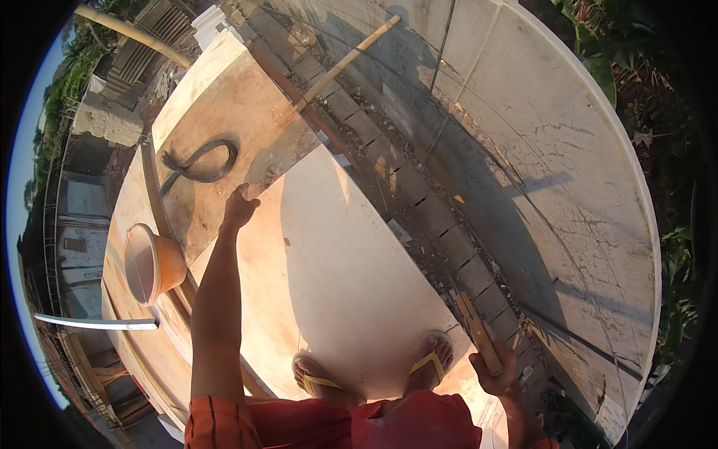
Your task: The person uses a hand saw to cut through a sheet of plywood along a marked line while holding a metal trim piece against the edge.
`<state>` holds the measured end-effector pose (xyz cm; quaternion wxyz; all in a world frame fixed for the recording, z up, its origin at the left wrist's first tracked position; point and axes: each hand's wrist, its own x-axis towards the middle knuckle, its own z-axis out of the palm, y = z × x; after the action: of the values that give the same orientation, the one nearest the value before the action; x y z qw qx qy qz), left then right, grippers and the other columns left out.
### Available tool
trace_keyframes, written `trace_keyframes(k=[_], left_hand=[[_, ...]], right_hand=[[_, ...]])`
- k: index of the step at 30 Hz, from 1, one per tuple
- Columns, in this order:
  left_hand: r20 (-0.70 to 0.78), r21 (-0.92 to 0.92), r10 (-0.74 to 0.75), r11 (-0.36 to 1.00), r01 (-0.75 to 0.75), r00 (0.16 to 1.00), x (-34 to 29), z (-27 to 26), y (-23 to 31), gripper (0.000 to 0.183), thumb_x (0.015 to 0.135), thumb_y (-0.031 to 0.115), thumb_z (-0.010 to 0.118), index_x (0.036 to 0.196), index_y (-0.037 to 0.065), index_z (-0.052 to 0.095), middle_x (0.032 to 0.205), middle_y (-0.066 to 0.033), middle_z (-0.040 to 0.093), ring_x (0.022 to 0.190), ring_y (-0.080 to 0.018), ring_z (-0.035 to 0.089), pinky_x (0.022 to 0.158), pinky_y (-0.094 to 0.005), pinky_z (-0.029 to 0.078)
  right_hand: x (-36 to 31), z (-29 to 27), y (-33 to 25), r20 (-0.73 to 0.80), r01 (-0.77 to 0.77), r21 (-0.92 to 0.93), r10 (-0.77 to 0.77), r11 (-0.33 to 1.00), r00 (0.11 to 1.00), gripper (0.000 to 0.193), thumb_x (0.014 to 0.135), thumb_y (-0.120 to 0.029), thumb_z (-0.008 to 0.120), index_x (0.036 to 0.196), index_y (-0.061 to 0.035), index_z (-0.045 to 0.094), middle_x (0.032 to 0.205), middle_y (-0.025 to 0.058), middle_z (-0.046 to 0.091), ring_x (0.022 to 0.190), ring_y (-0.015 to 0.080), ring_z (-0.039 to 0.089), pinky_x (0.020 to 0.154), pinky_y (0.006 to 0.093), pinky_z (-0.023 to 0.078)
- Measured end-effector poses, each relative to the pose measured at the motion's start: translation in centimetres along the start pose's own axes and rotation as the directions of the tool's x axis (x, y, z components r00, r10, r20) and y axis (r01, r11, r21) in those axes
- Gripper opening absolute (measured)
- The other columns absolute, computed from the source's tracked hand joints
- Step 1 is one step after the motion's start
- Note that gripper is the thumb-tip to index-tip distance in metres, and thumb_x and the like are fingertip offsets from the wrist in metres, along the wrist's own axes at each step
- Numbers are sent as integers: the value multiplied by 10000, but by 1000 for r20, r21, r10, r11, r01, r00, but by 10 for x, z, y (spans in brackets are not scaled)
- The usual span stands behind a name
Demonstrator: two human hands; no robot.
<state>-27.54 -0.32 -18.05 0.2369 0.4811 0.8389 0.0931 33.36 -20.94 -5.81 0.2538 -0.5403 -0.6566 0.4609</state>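
Observation:
My left hand [241,206] is stretched out ahead over the seam between a white panel [351,247] and a brown, stained board [247,97]. Its fingers look curled in, and what they hold, if anything, is hidden. Low at the right, my right hand [496,368] is closed around a short, flat wooden bar [479,334] that points up and away, beyond the panel's right edge. On the brown board, left of my left hand, lies a looped bundle of dark wire [213,160].
I stand on the panel in yellow-strapped sandals [428,359]. An orange bucket [168,263] stands at the left beside a wooden beam [153,187]. A bamboo pole [348,63] slants over the board's right edge. Beyond a debris-strewn gap runs a grey wall [553,150].

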Motion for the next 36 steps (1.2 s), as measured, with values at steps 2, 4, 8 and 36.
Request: trace_keyframes(k=[2, 4, 8, 36], left_hand=[[76, -64, 20, 998, -15, 997, -2, -26, -23, 639, 784, 202, 708, 1355, -19, 524, 1337, -265, 571, 1235, -352, 576, 1007, -391, 476], [101, -79, 27, 997, -19, 995, -14, -43, -34, 580, 817, 202, 688, 1334, -15, 539, 1309, -254, 594, 1196, -330, 605, 978, -396, 492], [247, -92, 94, 993, -74, 964, -108, -63, -25, 497, 860, 181, 658, 1319, 19, 555, 1270, -199, 634, 1148, -312, 634, 961, -388, 510], [393, -490, -463, 626, 607, 794, -520, -387, 36, 417, 816, 223, 689, 1180, 21, 677, 997, -188, 731, 904, -263, 719, 800, -369, 563]], right_hand=[[27, -2, -36, 63, -114, 13, 113, 993, 992, 622, 846, -35, 699, 1409, 52, 450, 931, 155, 688, 806, 146, 643, 718, 291, 519], [48, -12, -69, 104, -115, -38, 118, 993, 988, 619, 840, -24, 697, 1404, 55, 453, 955, 141, 692, 828, 142, 644, 729, 277, 514], [27, -59, -130, 128, -274, -109, 286, 956, 950, 597, 860, -64, 685, 1402, 42, 460, 1032, 149, 681, 921, 177, 648, 805, 302, 510], [-61, -249, -415, -138, -802, -41, 792, 596, 595, 182, 838, -118, 715, 949, -20, 608, 713, 8, 549, 584, 129, 540, 505, 313, 421]])
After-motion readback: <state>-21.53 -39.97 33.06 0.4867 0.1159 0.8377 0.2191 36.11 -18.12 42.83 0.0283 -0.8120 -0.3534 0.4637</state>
